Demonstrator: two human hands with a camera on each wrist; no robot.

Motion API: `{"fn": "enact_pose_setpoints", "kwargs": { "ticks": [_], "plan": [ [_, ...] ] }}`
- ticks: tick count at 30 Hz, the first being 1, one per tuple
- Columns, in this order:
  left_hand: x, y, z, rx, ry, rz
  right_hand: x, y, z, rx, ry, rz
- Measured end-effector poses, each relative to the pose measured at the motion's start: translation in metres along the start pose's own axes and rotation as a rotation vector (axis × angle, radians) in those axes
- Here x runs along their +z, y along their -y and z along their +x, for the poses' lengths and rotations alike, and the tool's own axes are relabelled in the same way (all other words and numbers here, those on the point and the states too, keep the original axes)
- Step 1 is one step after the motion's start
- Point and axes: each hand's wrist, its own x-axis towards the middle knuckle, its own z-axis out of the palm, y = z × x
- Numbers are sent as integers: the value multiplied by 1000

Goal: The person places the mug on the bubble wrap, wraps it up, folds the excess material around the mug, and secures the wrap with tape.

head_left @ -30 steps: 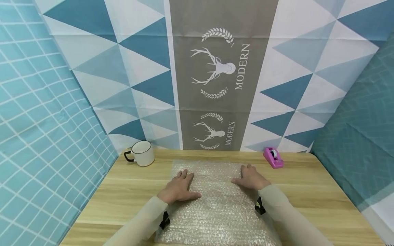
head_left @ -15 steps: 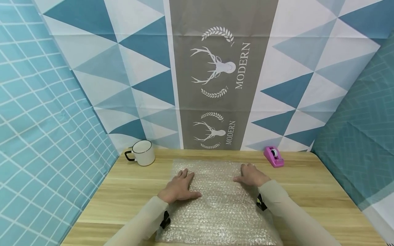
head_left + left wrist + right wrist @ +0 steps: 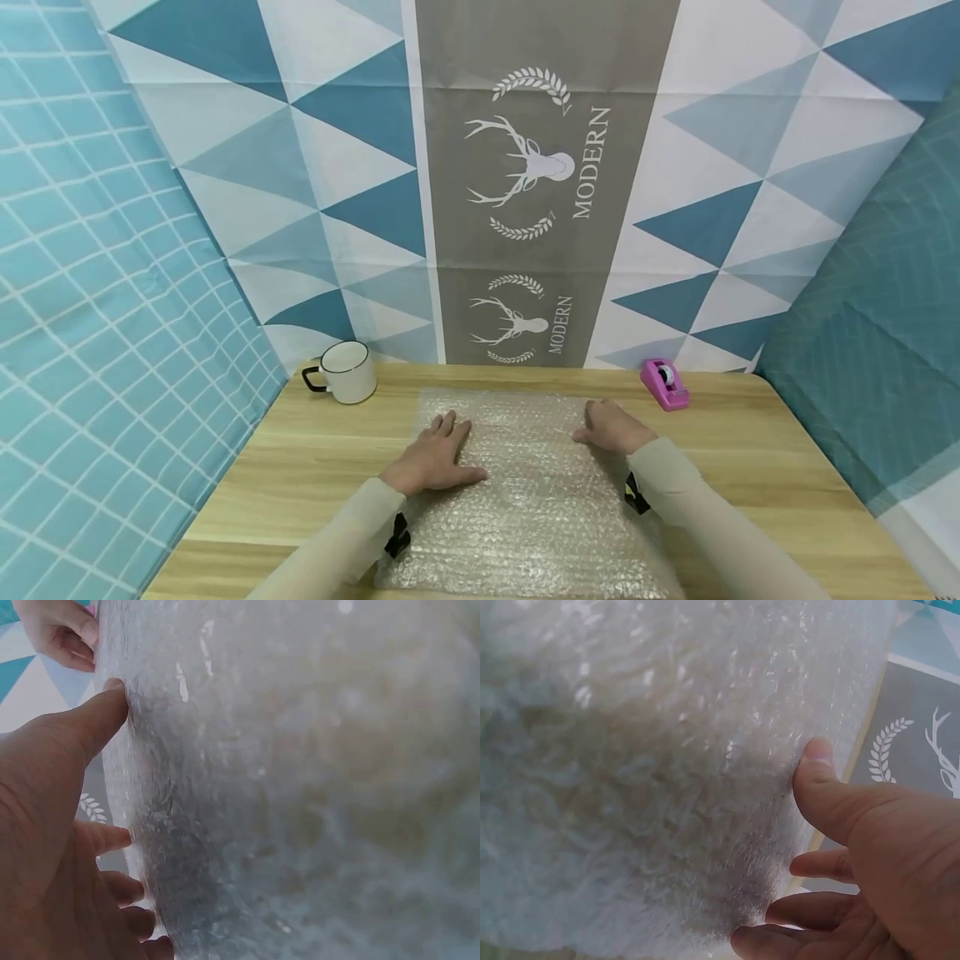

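The left arm [image 3: 330, 542] and right arm [image 3: 723, 525], in pale long sleeves [image 3: 678, 479], reach forward and slant inward. The left hand [image 3: 435, 460] lies palm down, fingers spread, its thumb [image 3: 94, 724] stretched wide to the side. The right hand [image 3: 617, 427], slightly farther forward, has its fingers loosely bent and its thumb [image 3: 819, 780] apart from them. The two hands are well apart.

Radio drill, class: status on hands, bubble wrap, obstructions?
Left hand and right hand touching bubble wrap. Wrap flat on wooden table. White mug, tape dispenser off it.
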Motion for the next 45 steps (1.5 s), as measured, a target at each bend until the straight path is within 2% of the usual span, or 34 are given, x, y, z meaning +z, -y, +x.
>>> {"fn": "enact_pose_setpoints", "kwargs": {
  "ticks": [10, 24, 31, 34, 38, 45],
  "plan": [
    [-10, 9, -1, 63, -53, 89, 0, 2, 1, 1, -4, -27],
    [-29, 35, -9, 4, -71, 172, 5, -1, 7, -10, -26, -56],
    [-39, 49, -13, -12, -106, 256, 5, -1, 6, -7, -19, -48],
    [-46, 53, -15, 1, -148, 286, 5, 0, 6, -15, -26, -55],
    [-57, 60, -15, 30, -243, 311, 4, 1, 4, -16, -32, -63],
    [-78, 77, -18, 40, -367, 349, 2, 3, 1, -22, -38, -55]
  ]
}}
